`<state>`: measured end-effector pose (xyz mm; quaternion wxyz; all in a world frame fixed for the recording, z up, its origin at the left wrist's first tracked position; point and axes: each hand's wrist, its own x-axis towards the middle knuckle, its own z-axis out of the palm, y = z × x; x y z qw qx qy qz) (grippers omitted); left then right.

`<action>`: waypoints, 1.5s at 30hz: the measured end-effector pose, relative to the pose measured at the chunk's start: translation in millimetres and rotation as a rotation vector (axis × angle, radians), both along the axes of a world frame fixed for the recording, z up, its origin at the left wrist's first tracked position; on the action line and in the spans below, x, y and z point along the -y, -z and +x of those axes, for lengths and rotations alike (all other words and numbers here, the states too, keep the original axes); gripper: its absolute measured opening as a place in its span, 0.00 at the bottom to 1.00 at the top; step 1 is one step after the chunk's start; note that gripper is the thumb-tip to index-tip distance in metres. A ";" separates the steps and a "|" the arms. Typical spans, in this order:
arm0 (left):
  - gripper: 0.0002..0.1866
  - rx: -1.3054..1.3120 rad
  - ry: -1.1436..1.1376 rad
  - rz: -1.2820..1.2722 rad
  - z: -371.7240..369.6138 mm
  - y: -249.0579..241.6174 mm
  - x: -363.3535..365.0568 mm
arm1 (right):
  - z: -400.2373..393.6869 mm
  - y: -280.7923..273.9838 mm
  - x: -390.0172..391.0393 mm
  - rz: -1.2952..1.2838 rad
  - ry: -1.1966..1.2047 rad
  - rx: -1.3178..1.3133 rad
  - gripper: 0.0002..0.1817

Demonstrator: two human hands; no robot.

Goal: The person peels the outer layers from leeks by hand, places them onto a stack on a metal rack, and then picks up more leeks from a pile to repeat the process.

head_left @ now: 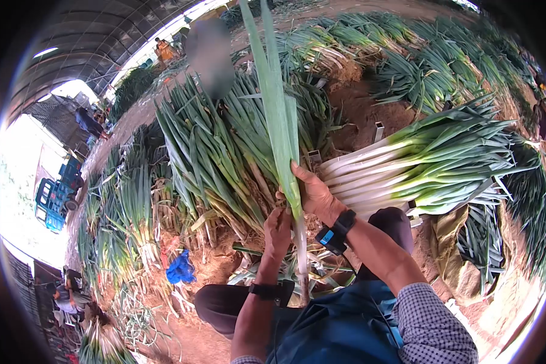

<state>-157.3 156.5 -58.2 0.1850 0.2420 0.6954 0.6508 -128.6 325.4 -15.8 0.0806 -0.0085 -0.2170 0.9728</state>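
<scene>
A long green onion (278, 121) stands nearly upright in front of me, its leaves pointing away and its white root end down by my lap. My right hand (314, 191) is closed around the stalk where green turns to white, thumb along the leaf. Just below and to the left, my left hand (277, 229) has its fingers pinched against the stalk's side; what exactly lies between the fingertips is partly hidden. To the right lies a neat row of cleaned green onions (370, 167) with white stalks, on a rack with metal posts (379, 131).
Untrimmed green onions (209, 145) are heaped ahead and left. Loose peelings and a blue plastic piece (180, 268) lie on the dirt. More piles (418, 76) fill the back right. A blue truck (57, 191) and several people, one in orange (164, 50), are farther off.
</scene>
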 end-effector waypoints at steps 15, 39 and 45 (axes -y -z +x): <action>0.14 -0.353 -0.078 -0.345 -7.1 -50.0 -17.4 | -4.4 -14.1 9.7 0.011 0.199 0.041 0.22; 0.23 0.253 -0.012 -0.076 12.9 4.6 -9.0 | 13.5 -17.5 -6.5 0.290 0.332 0.244 0.24; 0.19 0.221 0.014 -0.263 -0.5 -16.8 -17.9 | -2.2 7.6 4.5 0.340 0.363 0.264 0.23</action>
